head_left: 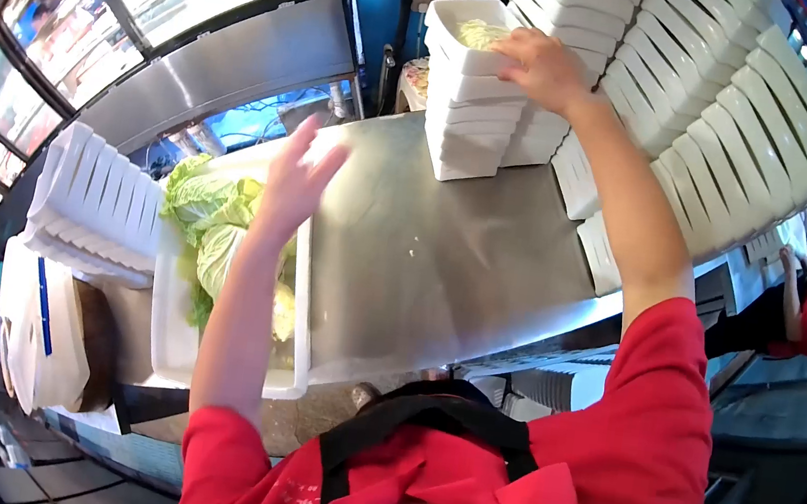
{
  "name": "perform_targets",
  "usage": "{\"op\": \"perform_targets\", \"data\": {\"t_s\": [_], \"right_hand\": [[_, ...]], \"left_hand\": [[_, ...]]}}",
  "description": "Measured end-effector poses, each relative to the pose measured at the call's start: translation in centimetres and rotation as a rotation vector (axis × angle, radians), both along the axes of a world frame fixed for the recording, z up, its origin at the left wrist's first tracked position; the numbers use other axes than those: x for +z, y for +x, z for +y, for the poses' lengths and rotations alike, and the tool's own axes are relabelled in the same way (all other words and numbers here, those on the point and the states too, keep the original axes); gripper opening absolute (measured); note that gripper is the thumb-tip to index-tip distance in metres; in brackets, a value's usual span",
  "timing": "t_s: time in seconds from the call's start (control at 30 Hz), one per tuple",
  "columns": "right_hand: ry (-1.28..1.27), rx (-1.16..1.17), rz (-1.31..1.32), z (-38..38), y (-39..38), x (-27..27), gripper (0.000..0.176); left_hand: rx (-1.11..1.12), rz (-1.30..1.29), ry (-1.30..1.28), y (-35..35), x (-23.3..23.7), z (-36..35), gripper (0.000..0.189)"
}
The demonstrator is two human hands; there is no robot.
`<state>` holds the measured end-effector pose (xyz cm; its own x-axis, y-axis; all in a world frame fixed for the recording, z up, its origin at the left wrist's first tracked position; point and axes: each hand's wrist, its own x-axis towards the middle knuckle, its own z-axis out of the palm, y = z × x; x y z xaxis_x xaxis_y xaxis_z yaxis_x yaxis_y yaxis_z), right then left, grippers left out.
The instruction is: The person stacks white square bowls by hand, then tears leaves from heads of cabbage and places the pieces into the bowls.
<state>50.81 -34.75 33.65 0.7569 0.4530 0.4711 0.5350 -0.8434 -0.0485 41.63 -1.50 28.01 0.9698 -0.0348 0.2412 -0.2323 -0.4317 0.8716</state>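
My right hand reaches to the top white tub of a short stack on the steel counter. Its fingers curl over the tub's right rim, with the thumb lower on the outside. Pale, thin strands lie in that tub; whether they are noodles or shredded vegetable I cannot make out. My left hand is raised with fingers apart and nothing in it. Below and to its left, leafy cabbages lie in a big white tray, partly hidden by my left forearm.
Tall stacks of white tubs line the counter's right side. At left stand more nested white tubs and a round board with a blue strip. The steel counter lies before me. Another person is at far right.
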Motion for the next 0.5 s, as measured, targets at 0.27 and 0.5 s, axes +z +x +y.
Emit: {"op": "perform_targets", "data": {"t_s": [0.27, 0.5], "right_hand": [[0.130, 0.164, -0.243, -1.9, 1.4, -1.7, 0.032], [0.223, 0.086, -0.198, -0.2, -1.4, -2.1, 0.048]], "left_hand": [[-0.469, 0.321, -0.853, 19.8, -3.7, -14.3, 0.055], [-0.084, 0.344, -0.876, 16.8, 0.2, -18.2, 0.048]]}}
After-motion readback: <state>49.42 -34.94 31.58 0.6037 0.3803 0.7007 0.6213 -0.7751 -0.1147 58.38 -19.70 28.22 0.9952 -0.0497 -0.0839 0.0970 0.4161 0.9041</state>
